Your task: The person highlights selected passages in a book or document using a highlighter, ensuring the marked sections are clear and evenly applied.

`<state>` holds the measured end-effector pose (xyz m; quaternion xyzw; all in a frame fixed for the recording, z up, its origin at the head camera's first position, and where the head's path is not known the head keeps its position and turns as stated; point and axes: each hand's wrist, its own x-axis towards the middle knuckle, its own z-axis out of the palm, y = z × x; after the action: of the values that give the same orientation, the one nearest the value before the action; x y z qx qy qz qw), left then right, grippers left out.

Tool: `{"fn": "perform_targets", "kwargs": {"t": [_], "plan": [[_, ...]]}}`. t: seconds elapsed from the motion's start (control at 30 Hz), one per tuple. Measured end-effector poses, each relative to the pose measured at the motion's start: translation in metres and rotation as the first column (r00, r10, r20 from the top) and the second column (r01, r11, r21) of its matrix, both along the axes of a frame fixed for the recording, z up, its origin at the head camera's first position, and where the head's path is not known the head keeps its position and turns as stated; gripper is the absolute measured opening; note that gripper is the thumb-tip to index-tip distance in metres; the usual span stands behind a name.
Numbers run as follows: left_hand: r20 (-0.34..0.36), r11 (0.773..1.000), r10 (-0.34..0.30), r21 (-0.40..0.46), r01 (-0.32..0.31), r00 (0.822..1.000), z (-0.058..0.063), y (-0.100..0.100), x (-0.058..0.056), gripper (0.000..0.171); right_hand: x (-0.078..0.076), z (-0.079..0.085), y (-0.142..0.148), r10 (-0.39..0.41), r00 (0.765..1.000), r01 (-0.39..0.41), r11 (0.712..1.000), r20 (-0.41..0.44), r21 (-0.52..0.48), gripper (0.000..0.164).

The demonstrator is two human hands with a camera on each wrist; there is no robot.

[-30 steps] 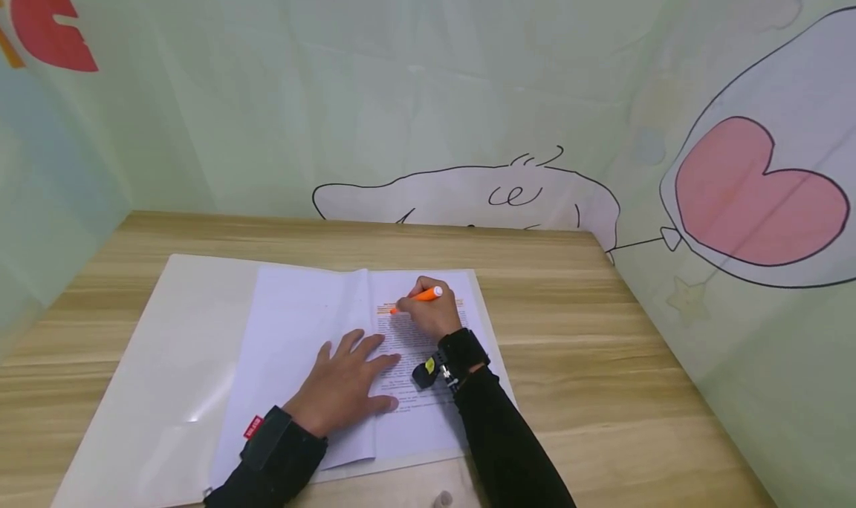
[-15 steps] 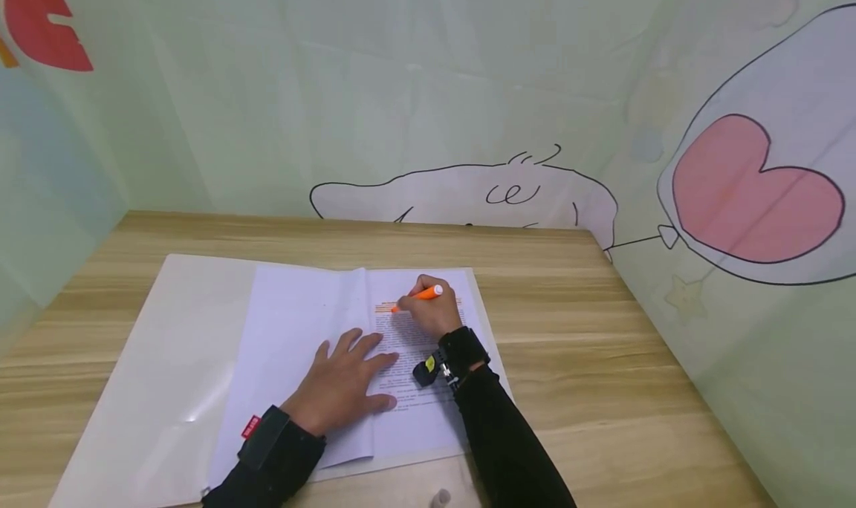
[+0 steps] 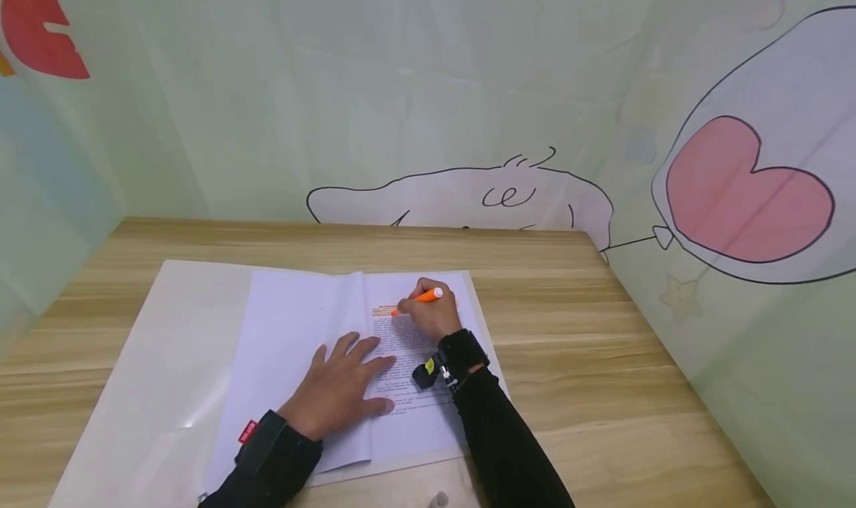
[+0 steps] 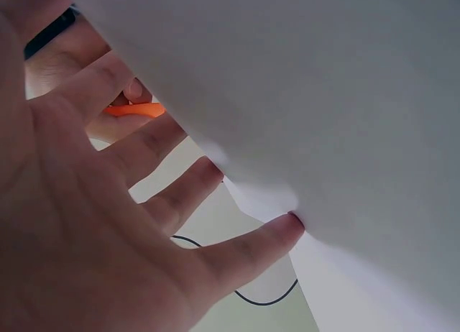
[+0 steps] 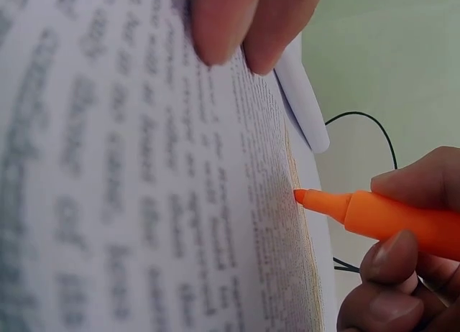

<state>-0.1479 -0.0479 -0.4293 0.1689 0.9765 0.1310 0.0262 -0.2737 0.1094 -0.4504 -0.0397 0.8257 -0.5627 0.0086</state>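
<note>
An orange highlighter is pinched in my right hand, its tip on the upper lines of a printed page. In the right wrist view the highlighter touches the paper beside orange-marked lines of text. My left hand lies with fingers spread across the fold of the papers, its fingertips on the printed page's left edge. A blank white sheet lies folded over to the left. In the left wrist view the fingers of my left hand press on white paper.
Under the papers lies an opened white folder, its cover spread left on the wooden table. A small grey cylindrical object is at the front edge. Printed cloth walls stand behind and at both sides.
The whole view has shifted slightly. My right hand and the highlighter tip have edged a little right along the text line; my left hand stays on the papers.
</note>
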Motion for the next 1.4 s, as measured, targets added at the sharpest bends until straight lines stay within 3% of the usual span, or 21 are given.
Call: {"fn": "perform_targets", "kwargs": {"t": [0.97,1.23,1.4], "plan": [[-0.009,1.0,-0.006,-0.003,0.006,1.0,-0.002,-0.001,0.0,0.065,-0.002,-0.002,0.006,-0.029,1.0,0.029,1.0,-0.008,0.01,0.03],[-0.008,1.0,-0.009,-0.002,0.009,1.0,-0.002,-0.001,-0.001,0.064,-0.005,-0.004,0.009,-0.047,0.997,0.05,0.998,-0.06,0.042,0.031],[0.002,1.0,-0.01,0.003,0.01,1.0,-0.002,-0.001,-0.001,0.064,-0.005,-0.004,0.011,-0.054,0.997,0.057,0.997,-0.049,0.046,0.03]]}}
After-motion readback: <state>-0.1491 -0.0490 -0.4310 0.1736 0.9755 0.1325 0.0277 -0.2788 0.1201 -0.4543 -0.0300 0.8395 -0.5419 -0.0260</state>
